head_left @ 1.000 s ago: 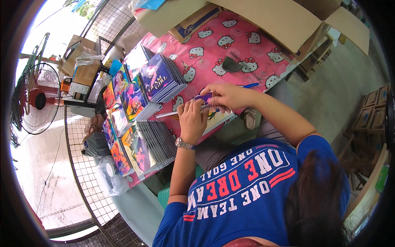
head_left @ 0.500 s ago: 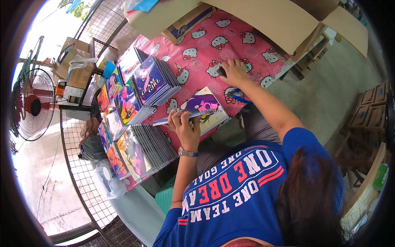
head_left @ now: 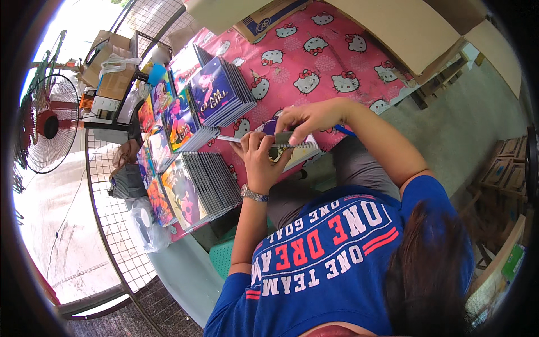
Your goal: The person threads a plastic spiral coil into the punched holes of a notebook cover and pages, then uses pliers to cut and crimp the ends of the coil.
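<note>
My left hand (head_left: 259,159), with a watch on its wrist, grips a spiral notebook (head_left: 300,151) at the near edge of the table covered by a pink cartoon-cat cloth (head_left: 337,50). A thin white stick or pen (head_left: 227,139) pokes out to the left from that hand. My right hand (head_left: 311,117) is just above it, fingers pinched on a small dark grey tool (head_left: 283,137) pressed against the notebook's top edge. A blue pen (head_left: 346,131) lies on the cloth under my right wrist.
Stacks of colourful-cover notebooks (head_left: 222,92) (head_left: 185,121) (head_left: 202,182) stand along the table's left side. Cardboard boxes (head_left: 410,28) sit at the far side. A wire grid panel (head_left: 112,213), a standing fan (head_left: 48,123) and a cluttered shelf (head_left: 112,84) are at the left.
My right hand reached out across the cloth, then came back with the dark tool to the notebook. My left hand kept hold of the notebook.
</note>
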{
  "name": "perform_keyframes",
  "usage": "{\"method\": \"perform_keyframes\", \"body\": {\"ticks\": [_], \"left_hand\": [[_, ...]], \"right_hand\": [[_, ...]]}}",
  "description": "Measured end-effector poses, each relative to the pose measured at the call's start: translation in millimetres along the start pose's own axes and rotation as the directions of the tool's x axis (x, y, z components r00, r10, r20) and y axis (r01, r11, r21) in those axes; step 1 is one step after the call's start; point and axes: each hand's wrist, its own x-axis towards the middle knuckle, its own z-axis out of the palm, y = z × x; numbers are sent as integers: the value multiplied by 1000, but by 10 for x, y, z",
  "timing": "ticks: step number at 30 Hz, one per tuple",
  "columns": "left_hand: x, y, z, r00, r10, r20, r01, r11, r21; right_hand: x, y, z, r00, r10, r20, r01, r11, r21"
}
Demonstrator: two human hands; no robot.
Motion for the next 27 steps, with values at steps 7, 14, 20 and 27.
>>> {"method": "perform_keyframes", "body": {"ticks": [7,14,20,27], "left_hand": [[-24,-127,-31,997,-23,75,33,990,-139],[-26,-167,-16,998,-6,64,18,983,-185],[31,-164,-53,998,-39,50,44,992,-121],[0,-555,-92,998,-54,-43,48,990,-130]], "right_hand": [[-22,-142,23,988,-155,-10,151,940,305],[65,-117,-28,996,42,-79,-59,972,-227],[107,-90,-19,996,-83,-11,84,988,126],[276,-216,-35,995,-91,35,82,973,216]]}}
